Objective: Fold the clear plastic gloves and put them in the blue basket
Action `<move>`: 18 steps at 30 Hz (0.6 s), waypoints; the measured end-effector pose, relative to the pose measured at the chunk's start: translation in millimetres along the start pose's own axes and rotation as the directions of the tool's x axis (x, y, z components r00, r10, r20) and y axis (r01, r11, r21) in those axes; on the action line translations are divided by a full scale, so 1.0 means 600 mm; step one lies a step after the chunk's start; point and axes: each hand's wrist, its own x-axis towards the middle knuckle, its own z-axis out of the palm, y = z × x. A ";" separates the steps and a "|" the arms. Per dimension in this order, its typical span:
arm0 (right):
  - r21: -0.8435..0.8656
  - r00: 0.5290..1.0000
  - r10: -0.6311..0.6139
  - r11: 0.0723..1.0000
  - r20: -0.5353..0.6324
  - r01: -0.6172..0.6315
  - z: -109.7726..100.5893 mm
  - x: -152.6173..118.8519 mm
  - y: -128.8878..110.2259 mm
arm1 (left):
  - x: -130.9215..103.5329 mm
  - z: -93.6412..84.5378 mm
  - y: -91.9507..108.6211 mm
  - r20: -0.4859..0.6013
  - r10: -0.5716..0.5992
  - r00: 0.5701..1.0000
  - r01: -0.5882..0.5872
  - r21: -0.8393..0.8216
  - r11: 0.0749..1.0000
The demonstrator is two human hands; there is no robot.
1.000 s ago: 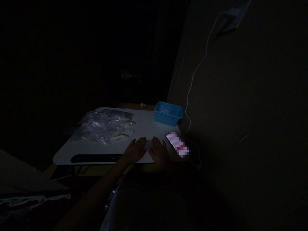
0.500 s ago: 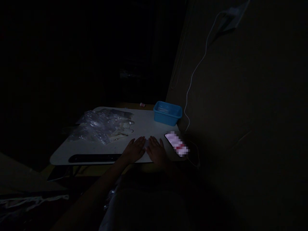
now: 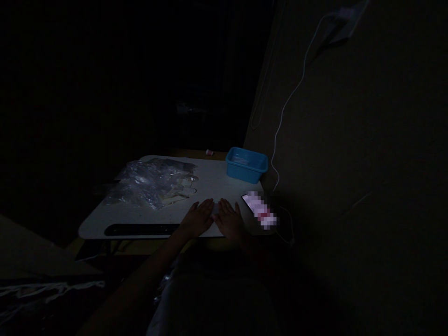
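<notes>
Both palms lie face down at the front of a white folding table [image 3: 140, 217]. My left hand [image 3: 198, 219] has its fingers stretched out, the thumb a little apart. Close beside it, my right hand [image 3: 229, 220] is flat too, its fingers pointing away from me. Between the fingertips a small, pale, thin piece [image 3: 216, 205] shows, perhaps clear plastic; the dark and the hands hide most of it. A crumpled heap of clear plastic bags [image 3: 150, 182] covers the table's left side. Right of my right hand lies a lit phone [image 3: 259, 210], its screen blurred.
A blue plastic basin [image 3: 247, 172] stands at the back right, with something clear inside. A white cable [image 3: 282, 119] hangs down the wall on the right from a socket. Behind the table sits a small pink and white item [image 3: 209, 152]. The room is very dark.
The view has shifted slightly, so the table and its things appear a little farther right. My hands remain flat in nearly the same place.
</notes>
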 end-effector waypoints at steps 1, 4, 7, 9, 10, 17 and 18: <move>-0.001 1.000 0.013 1.000 -0.003 -0.013 0.001 -0.001 0.003 | 0.000 -0.001 0.001 0.006 -0.002 1.000 0.002 0.000 1.000; -0.007 0.999 0.046 0.999 -0.020 -0.046 0.005 -0.004 0.014 | 0.000 0.000 0.000 0.002 -0.002 1.000 0.002 0.000 1.000; -0.025 0.995 0.094 0.995 -0.030 -0.095 0.006 -0.006 0.025 | 0.000 0.007 -0.002 -0.032 0.012 0.999 -0.012 0.001 1.000; -0.040 0.990 0.138 0.989 -0.033 -0.139 0.004 -0.006 0.028 | 0.000 0.011 -0.003 -0.044 0.016 0.999 -0.016 0.003 1.000; -0.043 0.988 0.151 0.987 -0.034 -0.152 0.003 -0.005 0.028 | 0.000 0.013 -0.003 -0.045 0.017 0.999 -0.017 0.003 1.000; 0.020 0.996 -0.081 0.996 -0.023 0.081 -0.002 0.001 -0.006 | 0.003 0.010 -0.004 -0.021 0.016 1.000 -0.016 -0.005 1.000; 0.029 0.995 -0.094 0.995 -0.019 0.094 -0.001 0.002 -0.011 | 0.003 0.010 -0.005 -0.015 0.020 1.000 -0.020 -0.009 1.000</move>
